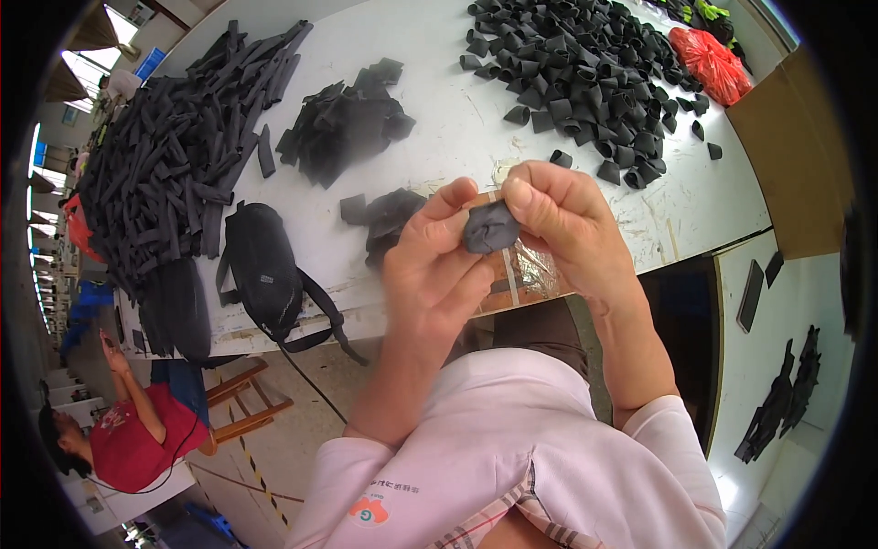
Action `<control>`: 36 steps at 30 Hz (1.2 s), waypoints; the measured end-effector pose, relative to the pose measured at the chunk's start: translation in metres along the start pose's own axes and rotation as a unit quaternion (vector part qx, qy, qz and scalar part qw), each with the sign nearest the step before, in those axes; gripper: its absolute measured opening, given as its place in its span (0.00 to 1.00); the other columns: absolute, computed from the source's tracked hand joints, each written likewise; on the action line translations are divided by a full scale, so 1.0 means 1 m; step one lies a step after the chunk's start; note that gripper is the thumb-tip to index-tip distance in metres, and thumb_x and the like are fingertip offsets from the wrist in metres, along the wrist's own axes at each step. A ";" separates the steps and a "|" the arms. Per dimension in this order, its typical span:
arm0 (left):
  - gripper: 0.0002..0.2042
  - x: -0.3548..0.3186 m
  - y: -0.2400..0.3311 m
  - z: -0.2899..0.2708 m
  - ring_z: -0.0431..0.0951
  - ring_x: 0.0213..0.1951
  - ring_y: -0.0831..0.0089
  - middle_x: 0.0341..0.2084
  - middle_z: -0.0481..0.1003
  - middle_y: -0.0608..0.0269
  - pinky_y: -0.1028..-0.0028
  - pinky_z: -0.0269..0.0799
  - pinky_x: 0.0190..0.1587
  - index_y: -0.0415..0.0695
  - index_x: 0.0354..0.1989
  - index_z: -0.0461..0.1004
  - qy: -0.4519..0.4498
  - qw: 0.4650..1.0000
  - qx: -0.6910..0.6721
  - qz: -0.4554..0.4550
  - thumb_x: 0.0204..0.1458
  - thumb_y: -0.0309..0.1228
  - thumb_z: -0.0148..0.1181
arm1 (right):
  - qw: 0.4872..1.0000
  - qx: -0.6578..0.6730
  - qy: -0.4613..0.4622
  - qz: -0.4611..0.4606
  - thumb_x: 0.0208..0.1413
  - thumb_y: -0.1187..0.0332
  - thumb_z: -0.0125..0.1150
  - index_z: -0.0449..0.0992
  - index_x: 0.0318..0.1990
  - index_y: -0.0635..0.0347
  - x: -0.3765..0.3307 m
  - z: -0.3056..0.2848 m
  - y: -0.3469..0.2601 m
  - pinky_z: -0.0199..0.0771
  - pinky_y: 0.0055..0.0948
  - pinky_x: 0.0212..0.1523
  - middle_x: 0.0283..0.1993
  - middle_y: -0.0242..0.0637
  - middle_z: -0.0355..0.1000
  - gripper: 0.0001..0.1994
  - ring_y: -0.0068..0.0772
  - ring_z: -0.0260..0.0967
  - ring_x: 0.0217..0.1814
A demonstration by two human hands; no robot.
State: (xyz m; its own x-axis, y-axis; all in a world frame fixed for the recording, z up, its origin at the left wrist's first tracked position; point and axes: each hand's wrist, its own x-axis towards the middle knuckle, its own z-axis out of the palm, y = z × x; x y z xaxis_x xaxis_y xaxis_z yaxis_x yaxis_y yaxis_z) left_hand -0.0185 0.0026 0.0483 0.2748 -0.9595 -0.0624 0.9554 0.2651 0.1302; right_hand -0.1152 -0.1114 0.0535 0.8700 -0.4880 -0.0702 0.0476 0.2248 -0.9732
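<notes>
Left hand point(430, 270): pinched 1 small dark fabric piece point(490, 227), held above the desk's point(457, 128) near edge.
Right hand point(558, 224): gripped the same piece.
Progress: long strips point(174, 156) heaped at left, folded pieces point(576, 64) piled at right; seemingly midway.
Containers: black bag point(265, 265), contents hidden.

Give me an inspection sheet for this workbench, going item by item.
Surface: white table, scuffed and marked.
Job's things: small dark fabric piece, pinched between both hands.
Clutter: heap of long black strips; flat black pieces; pile of folded black loops; black bag; red plastic bag.
Grippers: left hand and right hand both grip the piece.
Cables: nothing seen.
Surroundings: person in red seated nearby; cardboard.
</notes>
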 end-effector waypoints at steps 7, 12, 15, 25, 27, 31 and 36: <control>0.11 0.006 -0.010 -0.035 0.58 0.10 0.88 0.20 0.69 0.66 0.88 0.50 0.11 0.35 0.43 0.65 0.133 0.933 0.321 0.094 0.50 0.21 0.47 | 0.999 0.029 -0.021 0.028 0.56 0.60 0.49 0.67 0.23 0.61 0.010 -0.013 0.044 0.48 0.16 0.16 0.16 0.22 0.55 0.15 0.11 0.47 0.18; 0.12 0.009 -0.009 -0.029 0.64 0.19 0.87 0.25 0.69 0.67 0.88 0.57 0.19 0.35 0.44 0.65 0.062 0.901 0.410 0.127 0.51 0.24 0.50 | 0.998 -0.066 -0.008 -0.005 0.56 0.61 0.49 0.66 0.23 0.63 0.011 -0.014 0.035 0.51 0.17 0.16 0.15 0.23 0.54 0.15 0.12 0.48 0.18; 0.14 0.010 -0.009 -0.033 0.68 0.26 0.84 0.32 0.69 0.64 0.87 0.62 0.27 0.34 0.45 0.64 0.094 0.855 0.470 0.196 0.49 0.24 0.52 | 0.998 -0.060 -0.001 -0.001 0.57 0.62 0.48 0.66 0.23 0.63 0.012 -0.016 0.034 0.55 0.17 0.17 0.15 0.23 0.54 0.15 0.13 0.49 0.17; 0.04 0.013 0.002 -0.025 0.71 0.33 0.74 0.30 0.72 0.60 0.78 0.64 0.40 0.38 0.30 0.72 0.004 0.747 0.581 0.321 0.44 0.20 0.55 | 0.931 -0.251 0.125 -0.235 0.48 0.66 0.57 0.70 0.30 0.64 -0.007 -0.007 0.024 0.62 0.24 0.23 0.22 0.33 0.63 0.09 0.24 0.61 0.24; 0.03 0.011 0.002 -0.031 0.71 0.35 0.72 0.31 0.72 0.59 0.75 0.64 0.43 0.38 0.31 0.71 0.003 0.856 0.430 0.288 0.47 0.20 0.54 | 0.894 -0.316 0.113 -0.297 0.45 0.67 0.60 0.71 0.31 0.63 -0.010 -0.004 0.021 0.63 0.26 0.23 0.24 0.34 0.64 0.09 0.28 0.62 0.26; 0.04 0.005 0.002 -0.040 0.71 0.37 0.71 0.33 0.71 0.57 0.73 0.65 0.45 0.39 0.33 0.71 0.045 0.921 0.291 0.254 0.49 0.23 0.53 | 0.831 -0.416 0.113 -0.352 0.38 0.70 0.63 0.70 0.30 0.63 -0.006 0.001 0.019 0.62 0.28 0.22 0.25 0.35 0.63 0.11 0.32 0.61 0.25; 0.05 0.003 0.000 -0.041 0.69 0.41 0.70 0.35 0.71 0.57 0.71 0.62 0.46 0.40 0.35 0.70 0.039 0.920 0.296 0.253 0.50 0.23 0.51 | 0.776 -0.474 0.117 -0.398 0.34 0.74 0.63 0.69 0.28 0.63 -0.004 0.002 0.019 0.61 0.27 0.20 0.24 0.34 0.61 0.11 0.31 0.60 0.25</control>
State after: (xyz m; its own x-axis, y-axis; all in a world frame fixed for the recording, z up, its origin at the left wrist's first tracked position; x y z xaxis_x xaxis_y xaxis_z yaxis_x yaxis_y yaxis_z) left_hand -0.0129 0.0042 0.0072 0.6979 -0.7110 0.0857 0.4832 0.5558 0.6765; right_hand -0.1169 -0.1040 0.0358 0.6313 -0.3189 0.7069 0.0445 -0.8951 -0.4436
